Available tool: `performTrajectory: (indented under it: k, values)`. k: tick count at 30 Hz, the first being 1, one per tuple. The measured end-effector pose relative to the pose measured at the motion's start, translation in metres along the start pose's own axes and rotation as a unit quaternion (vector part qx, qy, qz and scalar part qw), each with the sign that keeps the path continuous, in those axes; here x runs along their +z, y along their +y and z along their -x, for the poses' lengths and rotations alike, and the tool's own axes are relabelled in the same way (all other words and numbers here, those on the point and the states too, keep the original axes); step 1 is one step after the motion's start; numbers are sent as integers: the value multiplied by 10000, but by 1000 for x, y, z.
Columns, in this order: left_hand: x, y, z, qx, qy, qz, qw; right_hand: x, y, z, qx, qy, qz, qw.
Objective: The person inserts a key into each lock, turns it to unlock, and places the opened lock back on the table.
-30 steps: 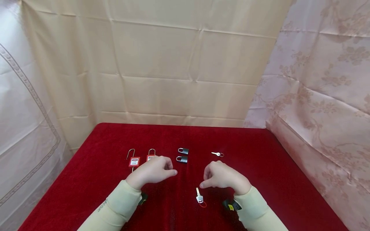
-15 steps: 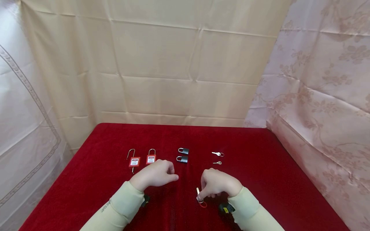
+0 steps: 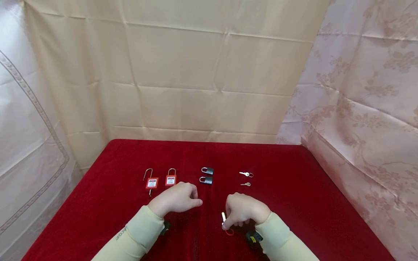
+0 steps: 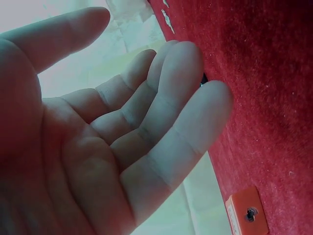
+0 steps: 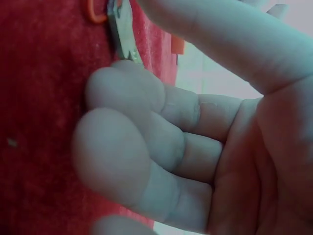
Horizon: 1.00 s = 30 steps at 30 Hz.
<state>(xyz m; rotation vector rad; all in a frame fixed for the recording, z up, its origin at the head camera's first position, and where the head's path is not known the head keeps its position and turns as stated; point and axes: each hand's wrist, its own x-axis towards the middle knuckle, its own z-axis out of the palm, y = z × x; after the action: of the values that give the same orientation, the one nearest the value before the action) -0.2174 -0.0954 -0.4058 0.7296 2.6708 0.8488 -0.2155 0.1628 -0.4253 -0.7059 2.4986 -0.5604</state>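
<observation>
My right hand [image 3: 243, 208] is low over the red cloth, its thumb and curled fingers at a silver key [image 3: 223, 216] with a red ring [image 3: 229, 232]. In the right wrist view the key [image 5: 122, 29] lies between thumb and index fingertip, its blade end hidden behind the finger. My left hand [image 3: 177, 197] hovers with loosely bent fingers and a bare palm [image 4: 78, 161]. Beyond it lie a red padlock [image 3: 170, 180] with its lower end covered by the hand, and another red padlock [image 3: 152, 183] with its shackle open. The left wrist view shows one red padlock's keyhole end [image 4: 248, 214].
Two small dark padlocks [image 3: 207, 170] lie one behind the other near the middle. At right are a silver key on a ring [image 3: 246, 174] and a loose small key [image 3: 246, 184]. Curtains [image 3: 196, 108] stand behind the red table [image 3: 277, 156].
My right hand has come down and toward me onto the key with the red ring, uncovering the small loose key. My left hand has shifted slightly nearer and right, uncovering more of the red padlock.
</observation>
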Motion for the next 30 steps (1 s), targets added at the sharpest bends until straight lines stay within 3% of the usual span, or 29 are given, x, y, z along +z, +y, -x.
performTrajectory:
  k: [21, 30]
  values:
    - [1, 0, 0, 164, -9, -49, 9999, 0, -2, -4, -390, -215, 37, 9990]
    - [-3, -2, 0, 146, 109, -91, 9998, -4, -1, -4, -688, -467, -402, 9957]
